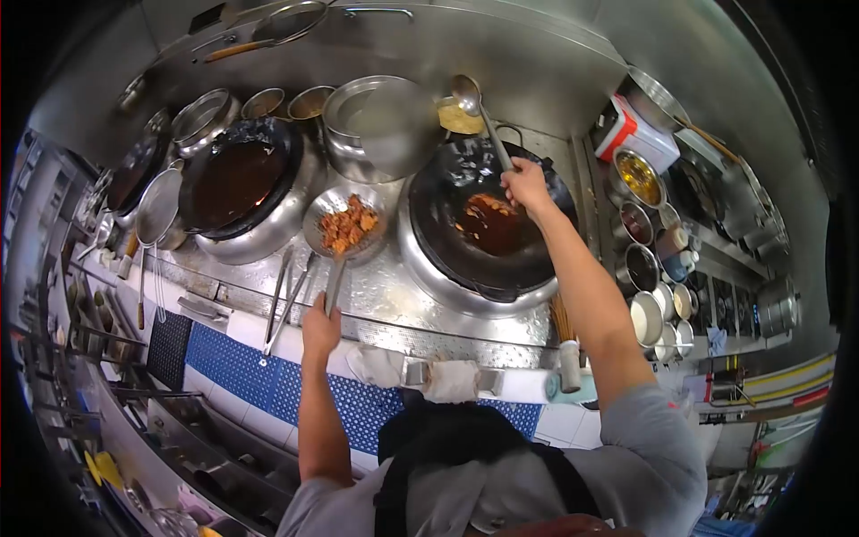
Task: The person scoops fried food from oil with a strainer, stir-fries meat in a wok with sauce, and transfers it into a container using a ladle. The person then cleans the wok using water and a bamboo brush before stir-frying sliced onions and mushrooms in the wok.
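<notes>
My left hand (320, 328) is wrapped round the handle of a round metal scoop (315, 215). Browned, sauce-coloured fried pieces (347, 227) lie in its bowl, over the steel cooktop left of the wok. My right hand (526, 185) grips the handle of a long ladle (489, 127). The ladle's bowl points away from me, above a container of pale yellow contents (458, 118) at the back. Below my right hand, a large black wok (438, 242) sits on its burner ring, with dark red-brown sauce (494, 225) and a few lighter bits in it.
A second wok (234, 183) of dark liquid stands to the left. A large steel pot (358, 94), partly blurred, is behind the scoop. Sauce containers (640, 268) line the right side. Tongs (288, 300) and folded cloths (450, 380) lie along the front edge.
</notes>
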Demonstrator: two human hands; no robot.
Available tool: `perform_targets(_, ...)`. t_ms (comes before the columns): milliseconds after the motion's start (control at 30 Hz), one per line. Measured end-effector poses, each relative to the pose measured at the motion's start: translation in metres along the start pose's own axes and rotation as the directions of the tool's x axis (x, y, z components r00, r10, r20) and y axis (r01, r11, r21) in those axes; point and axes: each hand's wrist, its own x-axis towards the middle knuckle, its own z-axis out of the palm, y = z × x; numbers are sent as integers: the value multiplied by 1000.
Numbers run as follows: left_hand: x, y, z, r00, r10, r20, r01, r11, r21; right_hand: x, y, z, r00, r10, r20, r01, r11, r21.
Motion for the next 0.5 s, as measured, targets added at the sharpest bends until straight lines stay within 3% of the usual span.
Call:
perform_targets(67,-18,2,-12,999,-35,20,37,997,-66,46,3,24,999,30,-30,-38,945,-324)
perform_targets(100,-24,3,-17,998,-57,36,60,993,-99,86,32,33,999,-31,-38,8,873,-488)
perform_targets(133,-30,3,-20,997,-66,29,69,990,-126,86,19,39,999,41,-20,-45,855,-517)
perform_targets(200,-49,2,-26,994,-105,16,106,977,-185,88,16,52,988,-123,-98,39,792,-609)
perform_targets(267,-69,4,-34,989,-143,25,145,976,-163,68,-2,64,989,-133,-72,66,805,-589)
perform_targets(300,-71,8,-37,989,-146,23,148,977,-157,64,0,74,972,-219,-82,133,808,-574)
perform_targets(400,-81,10,-43,991,-133,15,133,974,-186,50,-12,92,996,-64,65,75,980,-183)
perform_targets(433,-86,10,-44,991,-135,13,135,971,-198,51,-11,103,989,-86,118,89,996,-20)
perform_targets(500,-91,13,-45,986,-162,46,168,960,-222,47,-20,125,985,-53,162,57,998,-20)
